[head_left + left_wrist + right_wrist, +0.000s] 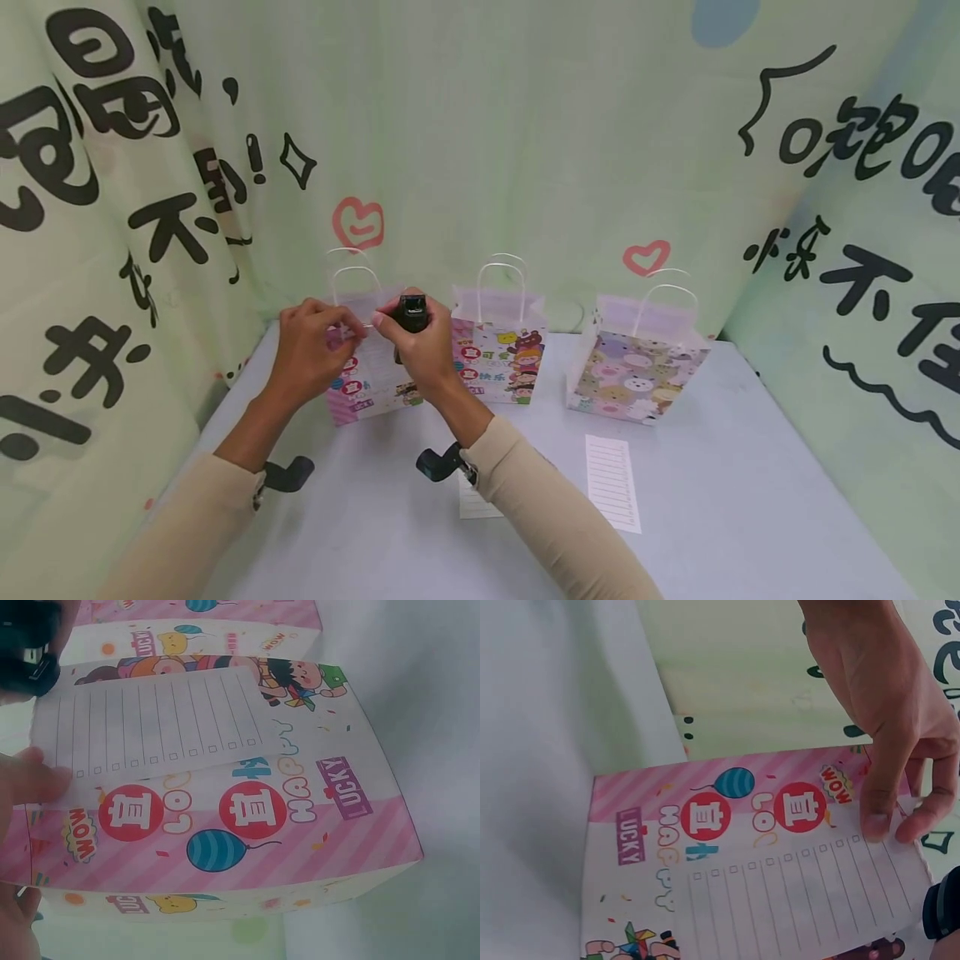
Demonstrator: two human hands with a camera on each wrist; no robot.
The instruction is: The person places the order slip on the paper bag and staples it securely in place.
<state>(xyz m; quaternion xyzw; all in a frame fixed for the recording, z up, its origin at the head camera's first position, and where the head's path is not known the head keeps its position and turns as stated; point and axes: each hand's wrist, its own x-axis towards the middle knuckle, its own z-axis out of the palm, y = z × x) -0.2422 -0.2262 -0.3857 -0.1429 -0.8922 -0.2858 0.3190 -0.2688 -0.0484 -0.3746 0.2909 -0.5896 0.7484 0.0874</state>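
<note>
- In the head view, pinching with the left hand (311, 354) near the top edge of the left bag (378, 385); clamped in the fingers of the right hand (429, 346), just beside it, a black tool (412, 312), possibly a stapler but too covered to be sure.
- Farther right on the counter (720, 508), a middle bag (495, 358) and a right bag (637, 377), both upright.
- Nearer, a loose strip (612, 483) lying flat, plus a second strip (477, 503) partly hidden by the right sleeve (555, 500).
- Behind, a pale green curtain (562, 167).
- In the left wrist view, lying across the printed front of the left bag, a lined sheet (154, 724), just above a blue balloon (216, 850).
- In the right wrist view, clamped with the left thumb and a fingertip on the lined sheet's end, at the bag's edge.
</note>
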